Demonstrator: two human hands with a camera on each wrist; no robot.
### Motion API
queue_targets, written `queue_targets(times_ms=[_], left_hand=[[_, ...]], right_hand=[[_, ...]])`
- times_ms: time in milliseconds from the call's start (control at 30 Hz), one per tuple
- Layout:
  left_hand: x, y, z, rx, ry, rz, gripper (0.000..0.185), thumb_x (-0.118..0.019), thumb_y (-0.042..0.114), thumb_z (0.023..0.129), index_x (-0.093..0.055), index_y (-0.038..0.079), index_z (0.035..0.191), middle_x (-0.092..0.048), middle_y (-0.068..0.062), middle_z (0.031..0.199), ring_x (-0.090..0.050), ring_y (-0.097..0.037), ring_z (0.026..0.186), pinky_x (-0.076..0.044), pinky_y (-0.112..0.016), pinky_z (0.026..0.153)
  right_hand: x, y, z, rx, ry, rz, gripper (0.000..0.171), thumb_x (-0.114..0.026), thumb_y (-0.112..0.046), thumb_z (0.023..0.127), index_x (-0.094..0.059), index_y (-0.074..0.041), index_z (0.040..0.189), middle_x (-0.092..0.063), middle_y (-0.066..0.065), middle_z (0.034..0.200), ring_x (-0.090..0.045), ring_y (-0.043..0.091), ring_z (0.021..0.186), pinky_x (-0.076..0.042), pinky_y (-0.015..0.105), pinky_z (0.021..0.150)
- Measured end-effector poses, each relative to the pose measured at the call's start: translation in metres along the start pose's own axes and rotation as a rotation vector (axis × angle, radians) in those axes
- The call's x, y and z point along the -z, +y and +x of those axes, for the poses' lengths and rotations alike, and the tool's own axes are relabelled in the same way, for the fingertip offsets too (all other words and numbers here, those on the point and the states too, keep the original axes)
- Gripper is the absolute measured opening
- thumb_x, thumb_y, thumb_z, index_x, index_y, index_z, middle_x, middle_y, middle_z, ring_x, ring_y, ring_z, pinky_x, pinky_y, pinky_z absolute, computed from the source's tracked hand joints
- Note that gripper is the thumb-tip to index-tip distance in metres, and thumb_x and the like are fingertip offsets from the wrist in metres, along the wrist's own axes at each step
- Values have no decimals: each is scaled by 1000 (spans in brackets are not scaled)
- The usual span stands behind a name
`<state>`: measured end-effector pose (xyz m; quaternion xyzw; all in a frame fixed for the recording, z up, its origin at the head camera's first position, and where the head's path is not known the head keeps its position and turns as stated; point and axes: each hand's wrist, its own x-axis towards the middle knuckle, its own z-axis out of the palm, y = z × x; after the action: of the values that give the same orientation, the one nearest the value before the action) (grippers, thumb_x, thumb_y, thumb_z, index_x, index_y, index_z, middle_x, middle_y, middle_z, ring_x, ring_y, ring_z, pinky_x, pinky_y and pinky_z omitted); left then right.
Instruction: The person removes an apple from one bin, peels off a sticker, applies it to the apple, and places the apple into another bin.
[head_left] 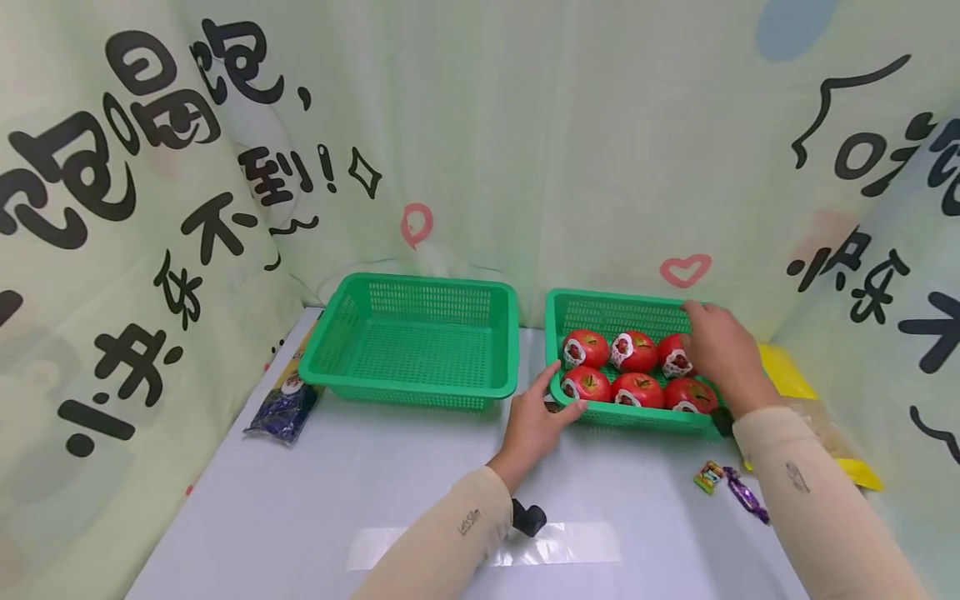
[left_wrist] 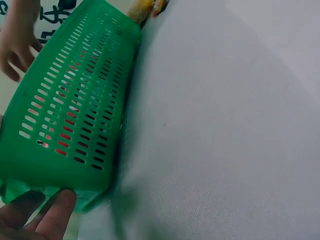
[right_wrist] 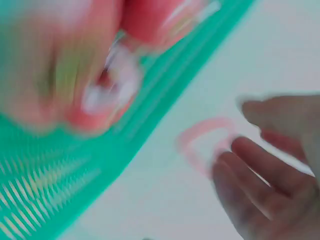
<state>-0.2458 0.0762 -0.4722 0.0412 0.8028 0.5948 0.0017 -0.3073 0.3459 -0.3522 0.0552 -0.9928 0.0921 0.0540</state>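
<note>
On the right of the table, a green plastic basket (head_left: 637, 421) holds several red apples (head_left: 633, 351) with white printed stickers, set in two rows. My left hand (head_left: 534, 429) grips this basket at its near left corner, and in the left wrist view its fingers (left_wrist: 57, 210) bend against the end wall. Over the basket's right end is my right hand (head_left: 720, 354), overlapping part of an apple (head_left: 677, 355) in the head view. The right wrist view shows that hand (right_wrist: 272, 180) with nothing between thumb and fingers, apart from the blurred apples.
Left of the apples stands a larger green basket (head_left: 408, 342) with nothing in it. A dark blue packet (head_left: 288, 408) lies beside it. At right are a yellow bag (head_left: 787, 375), a small green packet (head_left: 708, 477) and a purple-wrapped sweet (head_left: 746, 497). Printed curtains (head_left: 480, 150) surround the table.
</note>
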Motion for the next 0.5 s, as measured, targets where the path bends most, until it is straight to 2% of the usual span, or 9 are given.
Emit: queue_targets(times_ms=[33,100,200,267,300,367,433,467,500], left_hand=[[-1,0,0,1,0,3,77,-83,41,92,-49,28,160,-72,-10,136,-57,-7,83,-48,-22,64],[-2,1,1,2,2,15,77,-83,40,92,-49,27,160,-71,-10,138,-56,-6,82,-47,-21,65],[-2,2,2,-2,4,46,78,-83,40,92,-48,26,160,-72,-10,136,-54,-9,78,-46,-23,65],[-1,4,3,-5,5,70,77,-82,40,93,-48,26,160,-71,-10,138,-56,-12,82,-49,-26,69],[0,5,3,-5,4,79,78,-82,40,93,-47,26,161,-70,-11,140,-58,-14,85,-51,-28,72],[0,7,3,1,0,104,78,-81,41,93,-46,27,161,-68,-10,145,-64,-17,98,-56,-33,83],[1,9,2,7,-9,131,78,-80,42,94,-45,26,162,-64,-11,150,-64,-16,111,-58,-36,93],[2,11,1,16,-20,141,78,-79,42,95,-44,26,163,-67,-13,145,-65,-18,111,-58,-38,94],[2,12,0,23,-32,143,79,-79,41,95,-43,25,163,-71,-15,138,-67,-21,103,-58,-39,90]], right_hand=[[-3,-10,-17,16,105,48,50,-70,-5,96,-53,9,141,-59,35,132,-55,53,119,-54,67,95],[-15,-32,-53,50,292,166,36,-73,-6,96,-65,7,128,-70,28,118,-64,44,106,-60,53,84],[-43,-63,-104,31,435,391,20,-79,-7,93,-75,0,112,-77,16,101,-68,23,87,-58,25,72],[-64,-79,-129,-28,441,579,15,-80,-9,94,-77,-2,107,-78,8,95,-67,11,79,-53,14,65],[-74,-86,-138,-75,420,676,14,-79,-10,95,-77,-3,107,-78,5,93,-66,8,77,-53,13,65],[-91,-94,-151,-187,362,868,17,-77,-14,98,-76,-1,109,-77,-2,89,-66,5,74,-53,15,65],[-103,-99,-158,-298,301,1063,21,-75,-16,100,-73,2,111,-76,-6,86,-69,8,74,-56,20,65],[-107,-99,-160,-346,268,1147,25,-73,-17,101,-72,4,114,-76,-7,86,-70,9,77,-58,21,66],[-111,-100,-161,-389,239,1225,26,-72,-18,102,-70,5,114,-76,-7,86,-70,11,78,-58,22,67]])
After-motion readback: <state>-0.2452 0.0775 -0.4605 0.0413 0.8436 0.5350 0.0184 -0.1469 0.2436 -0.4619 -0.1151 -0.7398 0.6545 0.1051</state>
